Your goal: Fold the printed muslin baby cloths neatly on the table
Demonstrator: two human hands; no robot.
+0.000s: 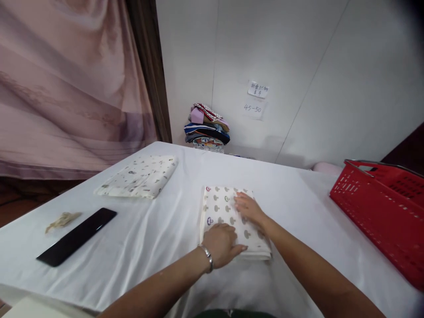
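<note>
A folded white cloth with a mushroom print (220,207) lies on the white table (159,238) in front of me. My left hand (222,244), a bracelet at its wrist, rests flat on the cloth's near edge with fingers stretched out. My right hand (248,208) lies flat on the cloth's right part, fingers extended toward the far edge. Both hands press on the cloth and hold nothing. A second folded white cloth with small dark prints (139,176) lies at the far left of the table.
A red plastic basket (380,212) stands at the table's right edge. A black phone (77,236) and a small beige scrap (62,219) lie at the left. A pile of folded colourful clothes (207,128) sits by the wall, under paper notes (257,89). A pink curtain (66,79) hangs left.
</note>
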